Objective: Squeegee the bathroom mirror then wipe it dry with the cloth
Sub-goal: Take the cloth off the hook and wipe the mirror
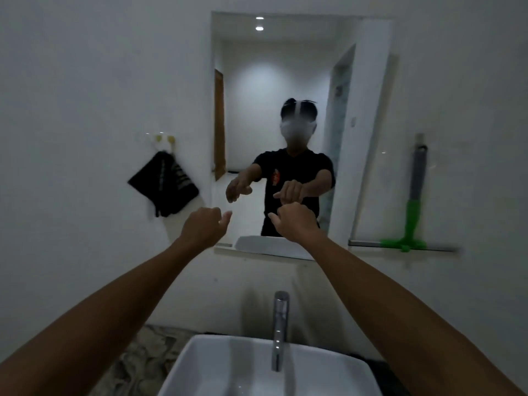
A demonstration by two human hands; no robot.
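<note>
The bathroom mirror point(274, 81) hangs on the white wall above the sink. A green and grey squeegee point(414, 201) stands upright on a small glass shelf point(440, 247) to the mirror's right. A black cloth point(164, 185) hangs from a hook to the mirror's left. My left hand point(204, 225) and my right hand point(295, 222) are both stretched out in front of the mirror's lower edge, fingers loosely curled, holding nothing. Neither hand touches the squeegee or the cloth.
A white square sink point(200, 364) with a tall chrome faucet point(280, 330) sits directly below my arms. A patterned countertop point(143, 355) lies to its left. The mirror reflects a person and a lit hallway.
</note>
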